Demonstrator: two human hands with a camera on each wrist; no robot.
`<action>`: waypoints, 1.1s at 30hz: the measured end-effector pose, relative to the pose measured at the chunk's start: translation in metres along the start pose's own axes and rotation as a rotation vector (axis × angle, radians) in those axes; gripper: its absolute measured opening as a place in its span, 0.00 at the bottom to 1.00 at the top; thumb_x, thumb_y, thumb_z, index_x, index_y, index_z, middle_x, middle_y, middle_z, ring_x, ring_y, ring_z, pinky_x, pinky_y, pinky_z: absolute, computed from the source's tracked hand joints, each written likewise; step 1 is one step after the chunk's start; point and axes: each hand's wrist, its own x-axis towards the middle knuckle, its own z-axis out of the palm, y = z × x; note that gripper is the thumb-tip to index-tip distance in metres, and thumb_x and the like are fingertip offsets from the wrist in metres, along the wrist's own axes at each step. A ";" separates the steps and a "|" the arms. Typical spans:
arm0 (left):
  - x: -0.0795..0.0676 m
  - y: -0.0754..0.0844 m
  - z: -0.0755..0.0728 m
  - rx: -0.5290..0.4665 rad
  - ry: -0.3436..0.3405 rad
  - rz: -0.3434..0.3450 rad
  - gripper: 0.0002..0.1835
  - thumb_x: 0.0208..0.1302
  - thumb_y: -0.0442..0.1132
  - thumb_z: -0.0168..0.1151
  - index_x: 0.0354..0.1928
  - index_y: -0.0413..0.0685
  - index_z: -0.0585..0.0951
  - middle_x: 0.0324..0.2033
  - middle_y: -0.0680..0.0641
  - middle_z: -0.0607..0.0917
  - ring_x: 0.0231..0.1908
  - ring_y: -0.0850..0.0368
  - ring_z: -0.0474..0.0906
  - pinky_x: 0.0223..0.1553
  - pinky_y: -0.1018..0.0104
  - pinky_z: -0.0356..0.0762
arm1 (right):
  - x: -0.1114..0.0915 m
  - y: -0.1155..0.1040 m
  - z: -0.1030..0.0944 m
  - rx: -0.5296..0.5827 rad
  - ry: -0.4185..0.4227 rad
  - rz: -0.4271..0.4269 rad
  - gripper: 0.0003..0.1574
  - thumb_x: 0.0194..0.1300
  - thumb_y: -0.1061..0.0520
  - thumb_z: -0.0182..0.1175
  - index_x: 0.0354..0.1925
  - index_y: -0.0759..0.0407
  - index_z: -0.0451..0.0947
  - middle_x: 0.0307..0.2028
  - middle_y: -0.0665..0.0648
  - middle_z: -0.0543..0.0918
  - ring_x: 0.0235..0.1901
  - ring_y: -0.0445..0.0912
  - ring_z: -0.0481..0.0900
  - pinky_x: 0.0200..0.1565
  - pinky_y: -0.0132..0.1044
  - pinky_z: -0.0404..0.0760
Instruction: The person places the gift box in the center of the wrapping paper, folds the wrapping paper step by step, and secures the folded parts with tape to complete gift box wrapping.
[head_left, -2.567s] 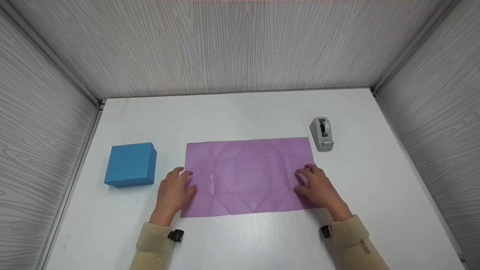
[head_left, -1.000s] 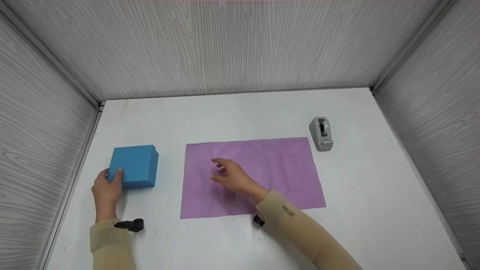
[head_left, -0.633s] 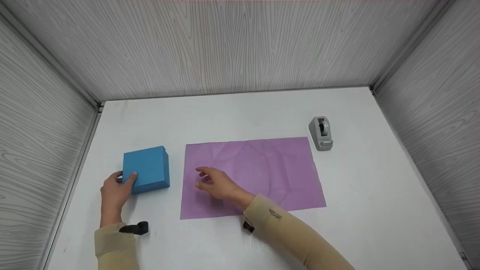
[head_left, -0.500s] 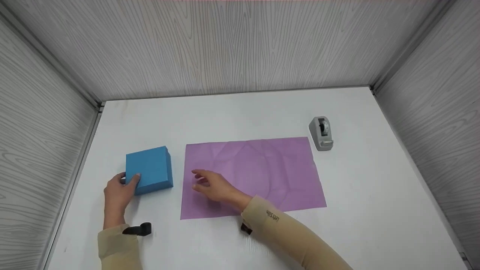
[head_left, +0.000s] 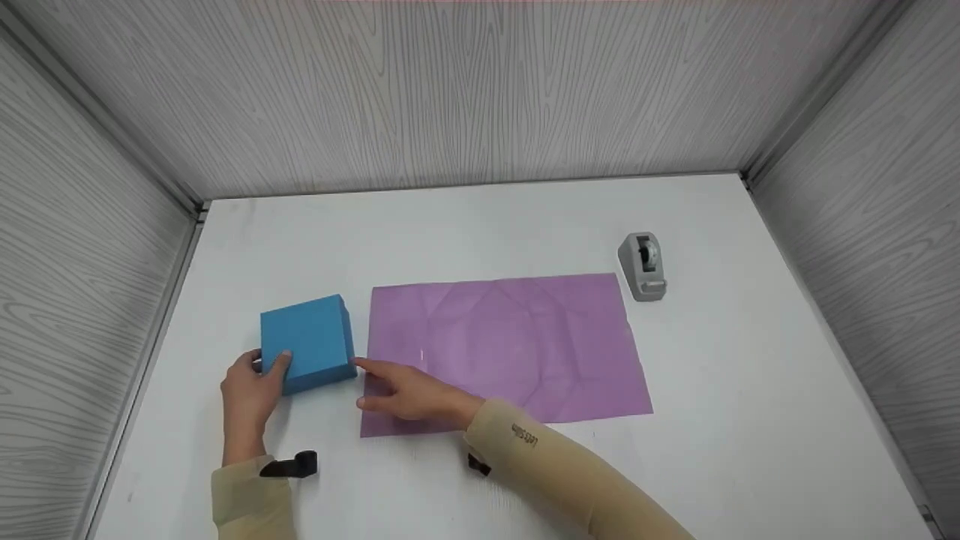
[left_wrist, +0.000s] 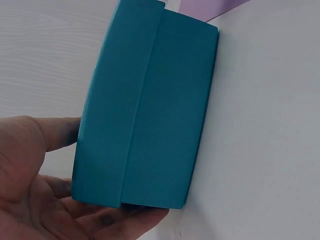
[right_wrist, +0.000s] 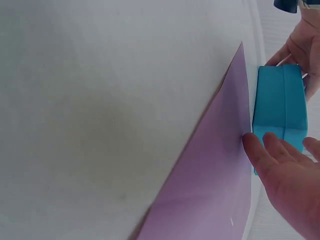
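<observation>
A blue lidded box (head_left: 307,341) is at the left of the purple paper sheet (head_left: 502,345). My left hand (head_left: 253,386) grips its near left corner, thumb on top and fingers at the side. In the left wrist view the seam between lid and base shows on the box (left_wrist: 145,105). My right hand (head_left: 412,391) reaches across the sheet's left part, index fingertip right at the box's right side, thumb spread apart. From the right wrist view, the fingers of the right hand (right_wrist: 285,170) extend toward the box (right_wrist: 280,100). The sheet lies flat with fold creases.
A grey tape dispenser (head_left: 643,267) stands beyond the sheet's far right corner. White table (head_left: 750,420) surrounds these things. Wood-grain panels (head_left: 480,90) rise at the back and both sides.
From resting on the sheet's sides, my hands have moved left. The left hand took hold of the box and brought it rightward, slightly turned; the right hand crossed the sheet to meet it.
</observation>
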 end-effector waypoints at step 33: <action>-0.029 0.070 0.051 -0.089 0.114 0.298 0.32 0.67 0.47 0.64 0.62 0.28 0.72 0.52 0.30 0.80 0.53 0.36 0.78 0.52 0.44 0.76 | -0.030 -0.002 -0.063 0.493 0.445 0.007 0.37 0.71 0.60 0.58 0.74 0.59 0.58 0.66 0.68 0.68 0.48 0.55 0.83 0.50 0.52 0.80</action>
